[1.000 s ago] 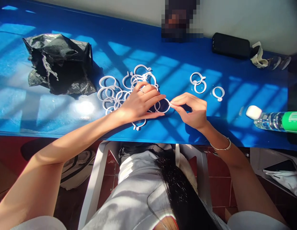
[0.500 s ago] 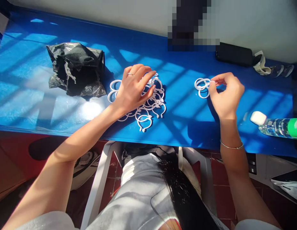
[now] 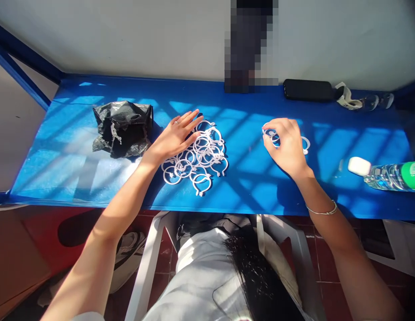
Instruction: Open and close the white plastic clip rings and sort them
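Note:
White plastic rings with small eyelets, which look like curtain rings (image 3: 201, 183), lie in an overlapping pile on the blue table. My left hand (image 3: 176, 138) rests over the upper left part of this pile, fingers stretched out and spread, hiding some rings. Farther right, my right hand (image 3: 286, 145) is curled over a few separate rings. Its thumb and forefinger meet at the left edge of a white ring (image 3: 274, 139), seen partly between them. Another ring (image 3: 305, 143) shows just to the right of the hand.
An open, torn black plastic bag (image 3: 127, 118) stands left of the pile. Along the back edge lie a black phone (image 3: 308, 90), a whitish strap-like item (image 3: 348, 99) and glasses (image 3: 373, 102). A water bottle (image 3: 388, 174) lies at the right. The blue table (image 3: 76, 178) meets a pale wall.
The camera view has tilted up. My right hand has moved left across the small ring group, from its right side to over it. My left hand's fingers have straightened, uncovering more rings.

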`<state>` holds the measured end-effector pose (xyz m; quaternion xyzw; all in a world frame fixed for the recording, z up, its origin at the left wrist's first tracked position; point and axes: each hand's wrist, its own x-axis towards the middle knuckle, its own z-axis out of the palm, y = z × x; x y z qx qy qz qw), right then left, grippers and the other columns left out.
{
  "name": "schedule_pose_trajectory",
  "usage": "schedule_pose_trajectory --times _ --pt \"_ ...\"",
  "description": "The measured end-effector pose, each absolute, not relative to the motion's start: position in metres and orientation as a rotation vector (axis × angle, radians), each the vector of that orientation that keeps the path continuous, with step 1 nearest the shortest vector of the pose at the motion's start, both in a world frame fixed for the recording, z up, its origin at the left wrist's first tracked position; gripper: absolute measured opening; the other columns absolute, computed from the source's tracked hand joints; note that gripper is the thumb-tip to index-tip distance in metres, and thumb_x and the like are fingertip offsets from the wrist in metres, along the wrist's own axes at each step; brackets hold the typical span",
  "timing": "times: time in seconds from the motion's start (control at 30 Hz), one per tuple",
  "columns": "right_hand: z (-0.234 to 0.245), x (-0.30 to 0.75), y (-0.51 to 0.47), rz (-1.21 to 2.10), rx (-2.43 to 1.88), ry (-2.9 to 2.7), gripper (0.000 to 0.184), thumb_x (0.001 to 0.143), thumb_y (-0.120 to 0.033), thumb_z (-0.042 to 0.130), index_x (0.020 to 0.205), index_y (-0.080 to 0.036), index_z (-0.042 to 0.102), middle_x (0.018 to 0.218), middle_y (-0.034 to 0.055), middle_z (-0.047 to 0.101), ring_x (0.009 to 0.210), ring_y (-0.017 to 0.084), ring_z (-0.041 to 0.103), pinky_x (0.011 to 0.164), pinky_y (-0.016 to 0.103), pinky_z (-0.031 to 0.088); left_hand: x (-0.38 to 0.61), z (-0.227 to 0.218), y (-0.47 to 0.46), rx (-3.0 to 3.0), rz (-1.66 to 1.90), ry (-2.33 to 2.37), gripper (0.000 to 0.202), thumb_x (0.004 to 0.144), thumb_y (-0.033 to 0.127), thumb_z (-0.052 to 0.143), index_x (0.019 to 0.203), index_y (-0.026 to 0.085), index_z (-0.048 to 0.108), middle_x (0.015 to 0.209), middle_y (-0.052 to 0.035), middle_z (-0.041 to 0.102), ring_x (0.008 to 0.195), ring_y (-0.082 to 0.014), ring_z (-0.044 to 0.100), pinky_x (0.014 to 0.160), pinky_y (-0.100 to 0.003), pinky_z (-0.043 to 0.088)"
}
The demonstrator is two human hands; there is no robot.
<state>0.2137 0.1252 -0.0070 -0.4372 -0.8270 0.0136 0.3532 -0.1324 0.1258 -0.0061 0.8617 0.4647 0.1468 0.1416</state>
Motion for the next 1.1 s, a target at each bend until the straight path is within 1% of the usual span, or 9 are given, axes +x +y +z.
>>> schedule_pose_trajectory --times 0.07,0.17,0.43,0.6,0.73,0.83,0.93,1.0,1.1 --pt "-0.008 0.211 0.122 0.064 -1.111 -2.155 0.011 0.096 -0.030 0.055 0.105 -0.028 0.060 0.106 0.0045 0.067 0.102 0.028 0.062 0.088 0.047 0.051 -0.127 -0.006 0.122 2.462 0.338 1.323 0.058 0.105 0.050 0.025 0.154 0.021 0.034 0.163 -0.0106 0.028 0.152 -0.0291 0.024 0.124 -0.054 0.020" --pt "-0.010 0.208 0.119 0.128 -1.105 -2.201 0.016 0.096 -0.029 0.053 0.109 -0.025 0.061 0.112 0.0081 0.067 0.107 0.030 0.060 0.090 0.049 0.052 -0.122 -0.004 0.117 2.433 0.282 1.314 0.056 0.105 0.047 0.023 0.154 0.024 0.034 0.164 -0.0075 0.027 0.154 -0.0276 0.019 0.124 -0.055 0.016" --pt "-0.016 0.188 0.112 0.402 -1.082 -2.344 0.030 0.097 -0.027 0.049 0.124 -0.019 0.059 0.132 0.0151 0.061 0.124 0.033 0.055 0.104 0.055 0.047 -0.110 0.005 0.111 2.411 0.236 1.223 0.056 0.105 0.047 0.022 0.152 0.020 0.039 0.161 -0.0072 0.032 0.152 -0.0245 0.024 0.126 -0.050 0.018" --pt "-0.009 0.193 0.117 0.261 -1.241 -2.344 0.037 0.099 -0.031 0.046 0.134 -0.024 0.056 0.146 0.0103 0.053 0.138 0.033 0.044 0.116 0.057 0.035 -0.116 0.014 0.111 2.444 0.237 1.261 0.058 0.104 0.049 0.025 0.152 0.019 0.038 0.159 -0.0081 0.037 0.151 -0.0240 0.029 0.125 -0.046 0.023" --pt "-0.008 0.213 0.133 0.143 -1.395 -2.289 0.040 0.102 -0.040 0.044 0.140 -0.030 0.052 0.152 0.0069 0.046 0.144 0.032 0.036 0.118 0.058 0.029 -0.130 0.026 0.113 2.471 0.196 1.573 0.059 0.104 0.049 0.027 0.149 0.014 0.039 0.156 -0.0146 0.041 0.148 -0.0300 0.033 0.119 -0.049 0.034" --pt "-0.016 0.227 0.145 0.135 -1.466 -2.309 0.045 0.101 -0.046 0.049 0.141 -0.026 0.051 0.156 0.0113 0.041 0.145 0.037 0.032 0.116 0.062 0.025 -0.136 0.033 0.114 2.514 0.114 1.756 0.056 0.104 0.045 0.025 0.140 0.010 0.049 0.140 -0.0188 0.054 0.132 -0.0333 0.051 0.107 -0.047 0.045" --pt "-0.023 0.234 0.150 0.170 -1.517 -2.345 0.045 0.099 -0.045 0.055 0.139 -0.025 0.053 0.155 0.0125 0.042 0.142 0.039 0.035 0.113 0.062 0.030 -0.139 0.032 0.113 2.520 0.061 1.880 0.054 0.104 0.048 0.024 0.119 0.013 0.062 0.110 -0.0128 0.065 0.102 -0.0270 0.066 0.083 -0.036 0.053" --pt "-0.024 0.237 0.150 0.170 -1.509 -2.372 0.042 0.100 -0.042 0.055 0.136 -0.022 0.056 0.150 0.0147 0.047 0.139 0.038 0.040 0.109 0.058 0.036 -0.141 0.028 0.112 2.463 0.060 1.961 0.053 0.102 0.053 0.027 0.102 0.016 0.065 0.089 -0.0074 0.066 0.082 -0.0216 0.067 0.069 -0.031 0.050" --pt "-0.015 0.237 0.143 0.131 -1.469 -2.412 0.037 0.100 -0.040 0.055 0.130 -0.018 0.060 0.141 0.0180 0.054 0.130 0.036 0.048 0.100 0.048 0.044 -0.144 0.022 0.111 2.386 0.077 2.027 0.050 0.099 0.056 0.035 0.083 0.018 0.064 0.068 -0.0064 0.062 0.070 -0.0230 0.065 0.064 -0.032 0.046"
